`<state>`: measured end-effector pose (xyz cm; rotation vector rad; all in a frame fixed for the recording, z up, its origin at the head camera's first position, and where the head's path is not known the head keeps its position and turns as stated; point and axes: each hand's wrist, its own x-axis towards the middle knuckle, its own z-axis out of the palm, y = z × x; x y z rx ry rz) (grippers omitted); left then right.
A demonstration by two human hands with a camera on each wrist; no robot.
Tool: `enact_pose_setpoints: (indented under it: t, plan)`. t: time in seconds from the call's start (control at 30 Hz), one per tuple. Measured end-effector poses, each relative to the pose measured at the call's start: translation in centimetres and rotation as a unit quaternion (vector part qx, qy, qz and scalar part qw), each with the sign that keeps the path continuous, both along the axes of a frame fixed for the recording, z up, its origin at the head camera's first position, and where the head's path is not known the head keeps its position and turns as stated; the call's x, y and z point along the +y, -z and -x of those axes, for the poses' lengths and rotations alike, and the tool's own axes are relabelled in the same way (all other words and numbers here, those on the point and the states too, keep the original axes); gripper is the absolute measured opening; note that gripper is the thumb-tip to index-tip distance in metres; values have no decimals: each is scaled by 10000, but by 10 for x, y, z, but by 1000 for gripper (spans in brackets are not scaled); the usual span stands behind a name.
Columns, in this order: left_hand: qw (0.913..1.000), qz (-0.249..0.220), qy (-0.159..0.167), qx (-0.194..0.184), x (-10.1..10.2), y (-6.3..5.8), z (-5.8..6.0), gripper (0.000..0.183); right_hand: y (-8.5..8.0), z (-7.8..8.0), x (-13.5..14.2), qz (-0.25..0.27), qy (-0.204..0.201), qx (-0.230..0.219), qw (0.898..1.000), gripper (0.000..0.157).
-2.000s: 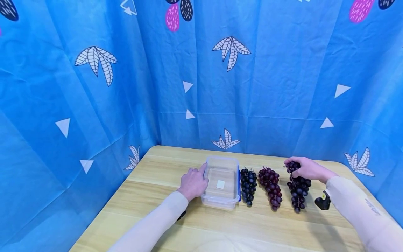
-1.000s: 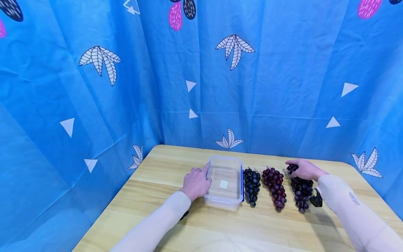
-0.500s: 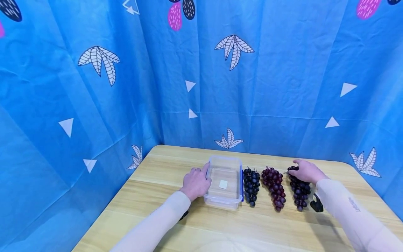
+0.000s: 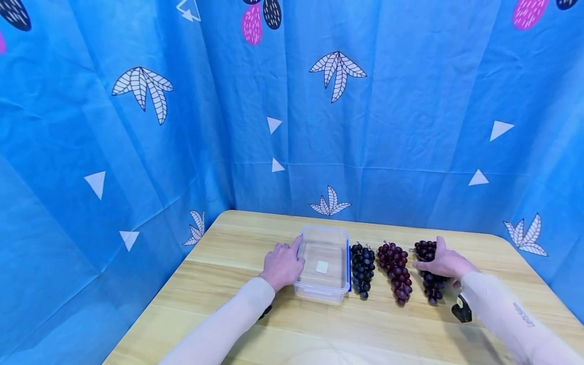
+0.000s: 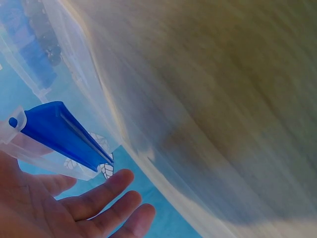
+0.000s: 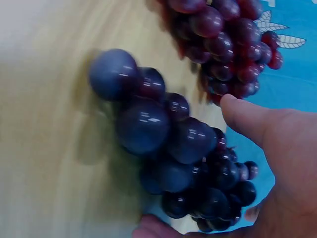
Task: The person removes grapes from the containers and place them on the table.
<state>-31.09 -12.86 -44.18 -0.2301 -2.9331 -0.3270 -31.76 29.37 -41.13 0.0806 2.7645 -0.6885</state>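
Note:
My left hand [image 4: 283, 264] lies along the left rim of a clear plastic container [image 4: 321, 294]. In the left wrist view its fingers [image 5: 111, 193] extend loosely beside the container's blue latch [image 5: 59, 134]; the thumb is partly hidden. My right hand [image 4: 444, 263] is spread over the rightmost bunch of dark purple grapes [image 4: 432, 289]. Thumb [image 6: 242, 116] and fingers [image 6: 153, 228] stand apart on either side of that bunch in the right wrist view. A bunch of red grapes [image 4: 394, 268] and a bunch of black grapes [image 4: 363, 271] lie between the container and my right hand.
Everything stands on a light wooden table [image 4: 365, 334]. A blue patterned curtain [image 4: 337, 132] hangs behind it and along the sides. A small white square [image 4: 322, 266] shows on the container's bottom.
My right hand has moved from the far, stem end of the rightmost bunch toward its middle, and the thumb and fingers have spread apart. My left hand stays at the container's rim.

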Motion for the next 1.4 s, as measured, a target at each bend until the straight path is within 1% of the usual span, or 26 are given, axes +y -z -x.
enact_pose_setpoints:
  t: [0.03, 0.1, 0.23, 0.33, 0.47, 0.6, 0.77, 0.97, 1.07, 1.23, 1.4]
  plan:
    - [10000, -4, 0, 6, 0, 0, 0, 60, 3, -1, 0, 59, 33, -6, 10000, 134]
    - [10000, 3, -8, 43, 0, 1, 1, 60, 7, -2, -1, 86, -18, 124, 9999, 134]
    - [9999, 1, -11, 103, 1, 3, 2, 60, 11, -1, -2, 141, -94, 404, 9990, 130]
    - [9999, -27, -14, 110, 2, 4, 3, 60, 12, -1, -1, 185, -219, 544, 9981, 121]
    - [9999, -43, -14, 104, 3, 4, 3, 60, 12, 0, 3, 46, -519, 740, 9959, 112]
    - [10000, -38, -6, 86, 2, 4, 3, 60, 14, 1, 6, 49, -830, 929, 9922, 110]
    - [10000, -35, -39, 32, 1, 3, 3, 61, 19, 3, 6, 152, -1024, 953, 9901, 116]
    - [9999, -7, -26, 111, 0, 3, 5, 60, 21, -1, 4, 324, -933, 934, 9907, 128]
    - [9999, 12, -14, 121, 1, 4, 5, 60, 22, -4, 4, 298, -912, 1018, 9902, 131]
    - [9999, -4, 21, 98, 2, 2, 5, 61, 21, -6, 3, 154, -896, 1067, 9901, 130]
    - [9999, 48, 93, 80, 4, 1, 6, 61, 18, -9, 5, -60, -812, 1014, 9915, 125]
